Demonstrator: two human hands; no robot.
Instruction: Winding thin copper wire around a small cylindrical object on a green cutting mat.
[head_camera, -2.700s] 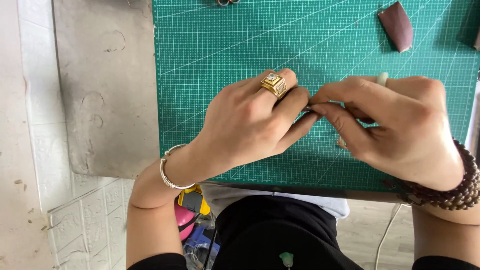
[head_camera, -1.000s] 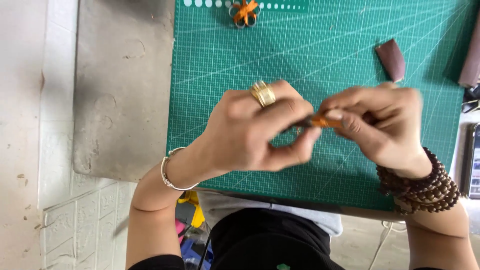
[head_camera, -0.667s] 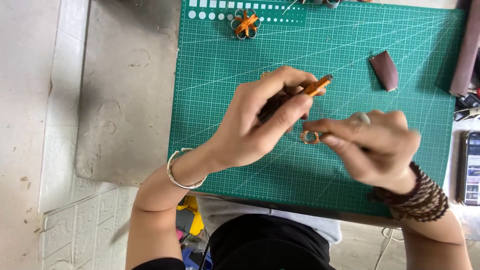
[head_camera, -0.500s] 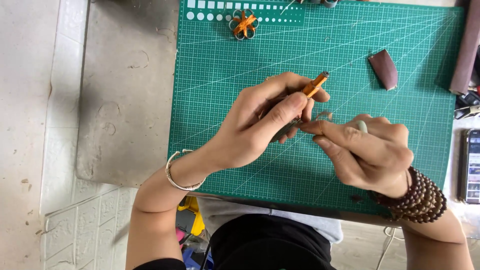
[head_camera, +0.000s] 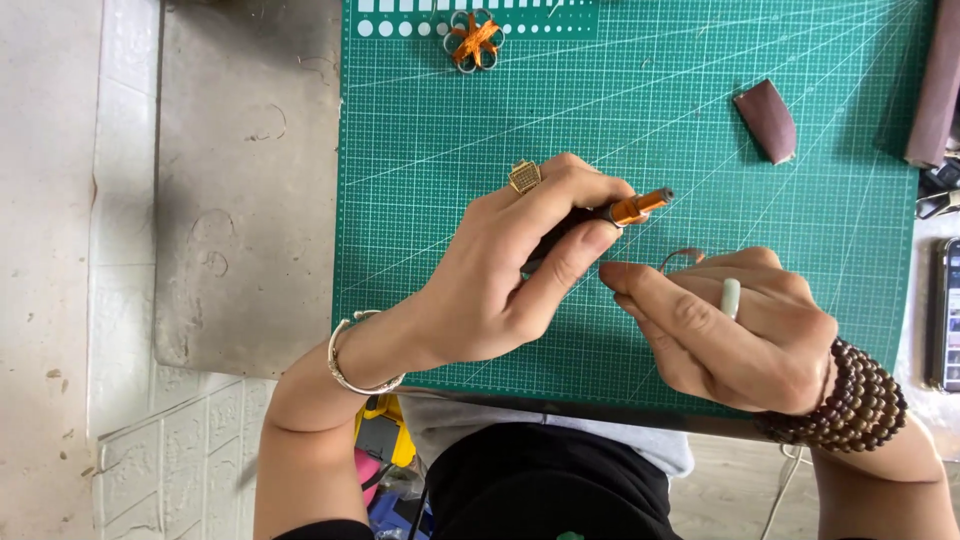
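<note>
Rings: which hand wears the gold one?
The left hand. Its gold ring has a broad square face, whereas the right hand wears a plain pale green band.

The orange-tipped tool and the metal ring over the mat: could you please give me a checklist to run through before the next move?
1. Left hand grips tool firmly: ok.
2. Tool's orange tip uncovered, pointing away from the body: ok.
3. Right hand pinches ring: cannot tell, mostly hidden behind fingers.
4. Tip meets ring: not ok, they are apart.
5. Hands over the green mat: ok.
6. Brown leather piece and orange flower away from the hands: ok.
</note>
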